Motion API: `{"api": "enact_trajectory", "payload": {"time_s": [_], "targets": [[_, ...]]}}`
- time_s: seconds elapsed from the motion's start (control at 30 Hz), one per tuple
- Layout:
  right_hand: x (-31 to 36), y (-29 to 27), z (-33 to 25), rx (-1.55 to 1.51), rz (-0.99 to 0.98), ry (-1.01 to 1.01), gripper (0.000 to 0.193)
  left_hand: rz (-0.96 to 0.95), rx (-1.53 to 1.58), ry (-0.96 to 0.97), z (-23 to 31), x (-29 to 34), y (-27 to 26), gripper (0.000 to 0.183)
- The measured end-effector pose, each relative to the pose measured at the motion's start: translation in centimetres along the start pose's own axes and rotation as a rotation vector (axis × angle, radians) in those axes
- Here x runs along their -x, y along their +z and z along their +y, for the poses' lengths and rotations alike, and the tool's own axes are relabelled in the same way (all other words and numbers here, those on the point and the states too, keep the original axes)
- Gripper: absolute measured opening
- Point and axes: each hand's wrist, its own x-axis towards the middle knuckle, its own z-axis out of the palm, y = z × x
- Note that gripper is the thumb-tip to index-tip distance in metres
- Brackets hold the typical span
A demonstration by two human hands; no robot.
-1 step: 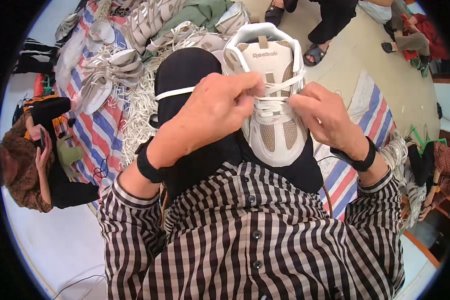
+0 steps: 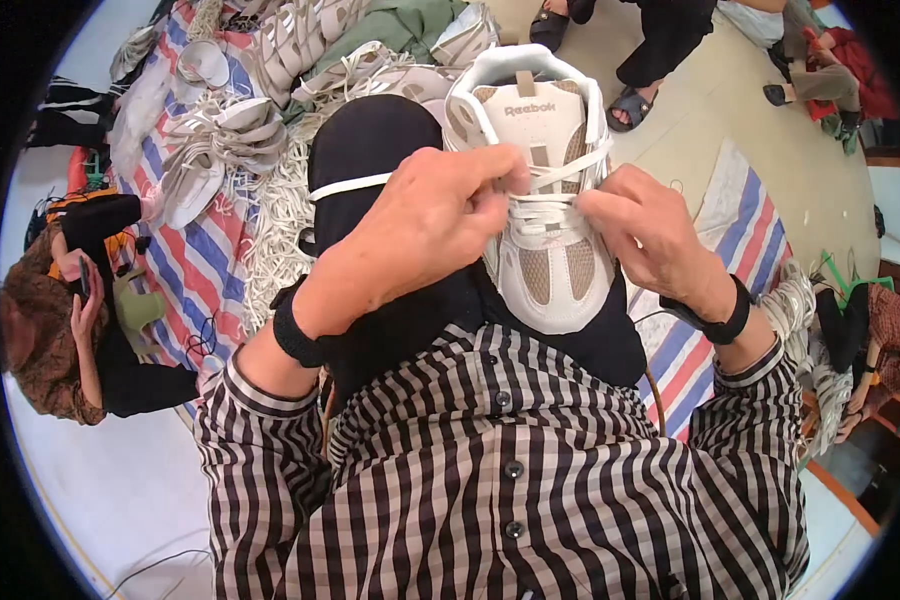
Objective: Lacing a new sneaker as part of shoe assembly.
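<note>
A white and beige sneaker (image 2: 572, 285) rests on my right thigh, its toe toward me and its heel away. White shoelace (image 2: 542, 213) crosses its lower eyelets in several rows, and one strand slants higher over the tongue. My left hand (image 2: 415, 220) is closed in a pinch on the shoelace at the left side of the lacing. From behind that hand, a length of white lace lies across my black-clad left thigh (image 2: 375, 140). At the right eyelet edge, my right hand (image 2: 660, 228) has thumb and forefinger pinched on the lace; the fingertips are partly hidden.
Left of my legs lies a heap of loose white laces (image 2: 282, 215) on a striped sheet (image 2: 185, 265). Stacked shoe parts (image 2: 225, 145) lie beyond it. A seated person (image 2: 55, 330) is at the left, a sandalled foot (image 2: 630, 108) ahead, and others at the right.
</note>
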Motion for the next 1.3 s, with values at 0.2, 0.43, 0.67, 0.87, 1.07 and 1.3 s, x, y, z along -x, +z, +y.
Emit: {"api": "enact_trajectory", "payload": {"time_s": [0.2, 0.43, 0.67, 0.87, 1.07, 1.3], "targets": [[0.5, 0.5, 0.5, 0.04, 0.078, -0.044, 0.038, -0.06, 0.317, -0.163, 0.5, -0.2, 0.6, 0.013], [0.7, 2.0, 0.7, 0.084, 0.208, -0.143, 0.048, -0.157, 0.151, -0.132, 1.4, -1.0, -0.6, 0.007], [0.9, 2.3, 1.0, 0.143, 0.255, -0.226, 0.05, -0.139, 0.148, -0.012, 1.6, -0.9, -0.3, 0.004], [0.6, 2.2, 0.9, 0.15, 0.25, -0.242, 0.049, -0.36, 0.488, -0.409, 2.2, -2.1, -1.5, 0.009], [0.6, 2.2, 0.9, 0.161, 0.248, -0.234, 0.047, -0.043, -0.257, 0.204, 1.2, -0.7, 0.0, 0.006], [0.6, 2.4, 1.0, 0.143, 0.25, -0.214, 0.044, 0.011, -0.41, 0.307, 1.6, -0.3, -0.3, 0.012]]}}
